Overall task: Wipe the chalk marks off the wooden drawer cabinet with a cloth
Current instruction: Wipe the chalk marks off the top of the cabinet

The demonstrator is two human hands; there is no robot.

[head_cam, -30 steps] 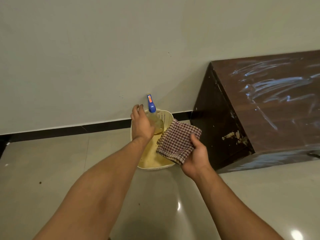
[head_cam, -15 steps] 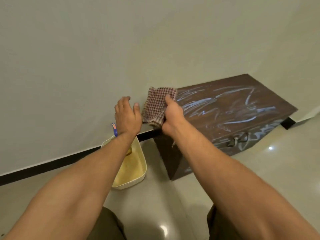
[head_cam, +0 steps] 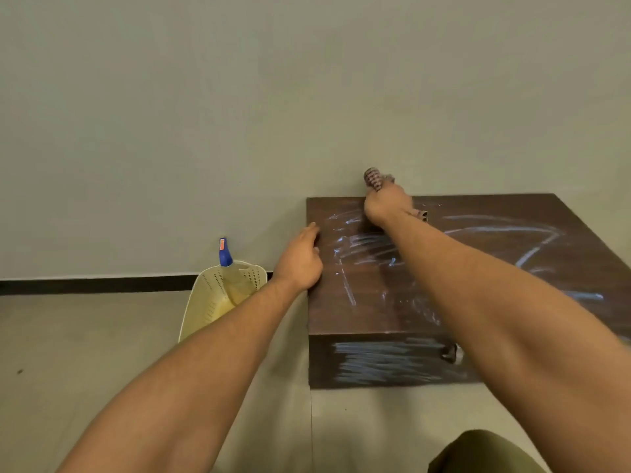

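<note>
A plain, pale grey-green wall [head_cam: 239, 114] fills the whole upper half of the view, flat and unmarked, evenly lit with no hard shadows. Along its foot runs a black skirting strip [head_cam: 95, 284], a thin light line edging its top. Below that spreads the floor [head_cam: 68, 353], glossy beige tiles with a soft sheen, and a dark grout seam [head_cam: 311, 428] runs straight toward the camera. One small dark speck [head_cam: 19, 371] sits on the tile at far left. The light is dim and warm throughout.
</note>
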